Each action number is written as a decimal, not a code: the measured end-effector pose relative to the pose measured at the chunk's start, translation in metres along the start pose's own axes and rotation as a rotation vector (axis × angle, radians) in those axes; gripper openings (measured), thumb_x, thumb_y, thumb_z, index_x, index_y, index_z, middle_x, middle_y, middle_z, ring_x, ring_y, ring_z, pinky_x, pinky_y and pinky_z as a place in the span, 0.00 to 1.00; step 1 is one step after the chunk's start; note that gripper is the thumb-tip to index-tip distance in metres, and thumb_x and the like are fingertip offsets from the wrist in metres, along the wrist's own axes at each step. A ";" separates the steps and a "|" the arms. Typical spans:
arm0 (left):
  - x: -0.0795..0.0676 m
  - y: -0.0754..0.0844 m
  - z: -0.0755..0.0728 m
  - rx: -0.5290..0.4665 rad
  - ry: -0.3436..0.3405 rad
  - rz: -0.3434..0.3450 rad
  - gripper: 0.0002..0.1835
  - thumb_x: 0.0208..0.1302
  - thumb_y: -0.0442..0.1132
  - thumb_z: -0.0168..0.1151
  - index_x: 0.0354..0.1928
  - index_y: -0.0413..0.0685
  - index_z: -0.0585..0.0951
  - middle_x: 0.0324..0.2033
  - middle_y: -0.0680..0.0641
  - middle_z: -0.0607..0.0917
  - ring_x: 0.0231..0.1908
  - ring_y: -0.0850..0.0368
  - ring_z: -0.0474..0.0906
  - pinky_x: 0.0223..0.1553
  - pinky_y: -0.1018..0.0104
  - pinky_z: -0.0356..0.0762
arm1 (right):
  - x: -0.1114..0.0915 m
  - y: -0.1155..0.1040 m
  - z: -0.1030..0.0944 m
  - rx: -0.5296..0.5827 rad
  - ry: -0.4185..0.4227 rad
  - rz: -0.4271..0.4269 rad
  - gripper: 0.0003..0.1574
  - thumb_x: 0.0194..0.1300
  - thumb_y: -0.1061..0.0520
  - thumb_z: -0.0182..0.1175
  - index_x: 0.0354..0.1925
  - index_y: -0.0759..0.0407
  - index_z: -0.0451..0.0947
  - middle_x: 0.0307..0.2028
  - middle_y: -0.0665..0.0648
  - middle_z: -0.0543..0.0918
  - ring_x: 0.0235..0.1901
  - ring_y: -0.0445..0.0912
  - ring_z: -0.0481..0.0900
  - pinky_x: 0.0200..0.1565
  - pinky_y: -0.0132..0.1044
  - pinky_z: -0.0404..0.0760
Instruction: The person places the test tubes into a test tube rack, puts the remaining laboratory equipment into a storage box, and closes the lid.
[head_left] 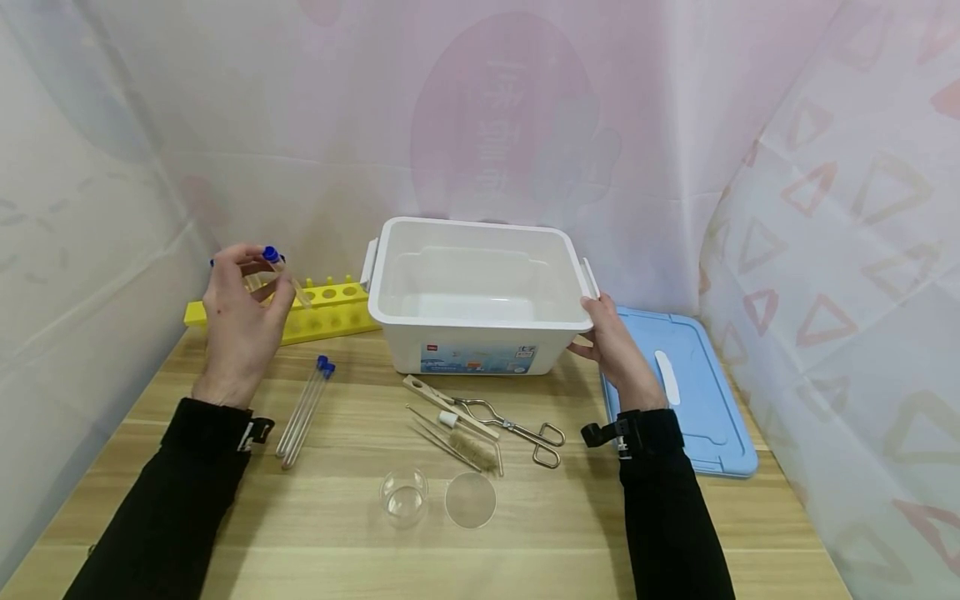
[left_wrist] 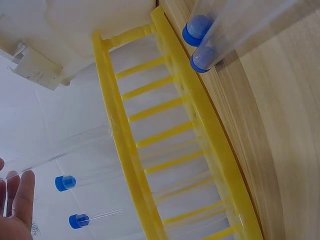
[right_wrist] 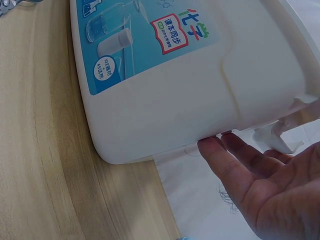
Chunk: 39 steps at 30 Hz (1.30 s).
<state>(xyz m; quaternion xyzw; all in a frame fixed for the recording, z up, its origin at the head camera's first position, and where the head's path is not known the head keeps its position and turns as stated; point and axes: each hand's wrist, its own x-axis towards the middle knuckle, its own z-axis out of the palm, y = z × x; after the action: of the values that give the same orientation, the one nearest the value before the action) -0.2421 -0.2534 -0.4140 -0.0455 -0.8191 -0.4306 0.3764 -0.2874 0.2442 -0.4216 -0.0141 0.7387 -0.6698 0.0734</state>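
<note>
My left hand [head_left: 243,312] pinches a blue-capped test tube [head_left: 291,280], tilted over the yellow test tube rack [head_left: 341,293]. In the left wrist view, the tube's clear end meets the rack's upper bar, and other blue-capped tubes [left_wrist: 65,183] stand in the rack. My right hand [head_left: 618,350] grips the white plastic bin [head_left: 480,333] at its right front corner, below the handle; in the right wrist view, its fingertips [right_wrist: 210,145] touch the bin's wall. Two more blue-capped tubes [head_left: 303,412] lie on the table beside my left forearm.
Before the bin lie crucible tongs [head_left: 517,429], a wooden test tube clamp [head_left: 427,389], a test tube brush [head_left: 474,450] and tweezers [head_left: 442,446]. A small glass beaker [head_left: 405,500] and a round glass disc [head_left: 470,500] are nearer. A blue lid [head_left: 705,392] lies at right.
</note>
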 end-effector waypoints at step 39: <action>0.003 -0.011 0.022 0.039 -0.125 0.027 0.22 0.78 0.43 0.53 0.68 0.47 0.63 0.58 0.42 0.72 0.61 0.50 0.73 0.60 0.61 0.80 | -0.001 -0.001 -0.001 0.012 -0.009 0.004 0.45 0.79 0.35 0.48 0.83 0.41 0.43 0.74 0.63 0.63 0.65 0.57 0.75 0.59 0.57 0.80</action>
<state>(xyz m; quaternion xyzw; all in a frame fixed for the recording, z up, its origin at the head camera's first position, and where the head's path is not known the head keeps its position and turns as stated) -0.2609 -0.2450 -0.4273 -0.0760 -0.8485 -0.4058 0.3311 -0.2862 0.2452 -0.4205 -0.0150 0.7346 -0.6738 0.0782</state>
